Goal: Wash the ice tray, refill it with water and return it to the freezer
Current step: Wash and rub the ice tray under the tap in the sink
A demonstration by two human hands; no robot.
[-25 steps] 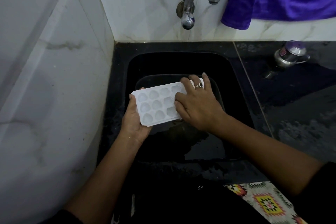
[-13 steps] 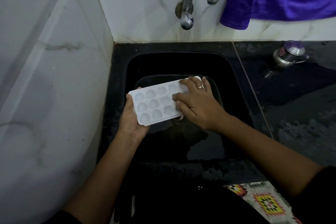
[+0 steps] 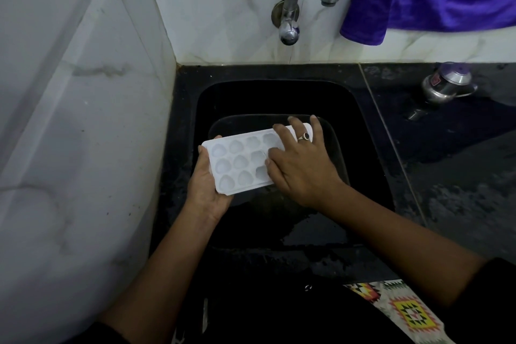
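Ice tray (image 3: pixel 240 162) is held level over the sink (image 3: pixel 279 98). Left hand (image 3: pixel 205 190) grips its left short edge; right hand (image 3: pixel 301 165) lies flat, fingers spread, across the cups. Judged light, stiff plastic, slippery when wet: hold by the rims

The head camera looks steeply down, close over a black sink (image 3: pixel 363 126) against tiled walls.

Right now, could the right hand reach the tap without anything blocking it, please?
Probably yes: the right hand lies flat on the ice tray, gripping nothing, and nothing stands between it and the tap.
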